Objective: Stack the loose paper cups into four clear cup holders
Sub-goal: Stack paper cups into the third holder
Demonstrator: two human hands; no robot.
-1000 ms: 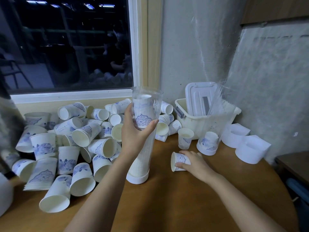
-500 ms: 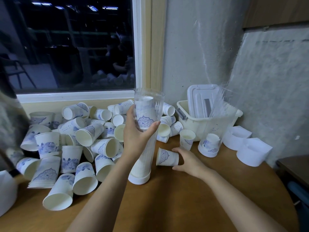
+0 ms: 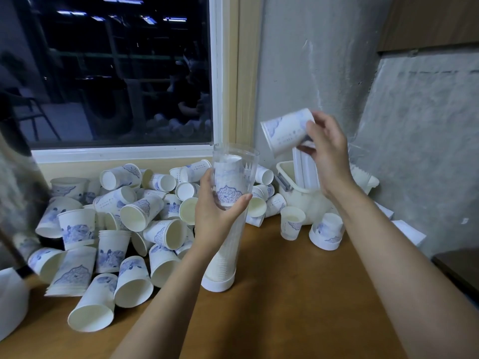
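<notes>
A tall clear cup holder [image 3: 228, 229] stands upright on the wooden table [image 3: 298, 307], nearly full of upside-down paper cups on a white base. My left hand [image 3: 215, 216] grips its upper part. My right hand [image 3: 326, 146] holds one white-and-blue paper cup [image 3: 285, 130] by its base end, tilted with its mouth toward the lower left, up to the right of the holder's open top. A big pile of loose paper cups [image 3: 124, 224] lies to the left under the window.
A white plastic bin [image 3: 298, 193] with a lid and clear sleeves sits against the wall on the right. Two cups [image 3: 291, 222] and a short cup stack [image 3: 326, 233] stand before it. White pieces [image 3: 409, 231] lie at the far right. A white object [image 3: 10, 301] sits at the left edge.
My right hand picked a cup up off the table and lifted it to the height of the holder's top. My left hand kept its hold on the holder.
</notes>
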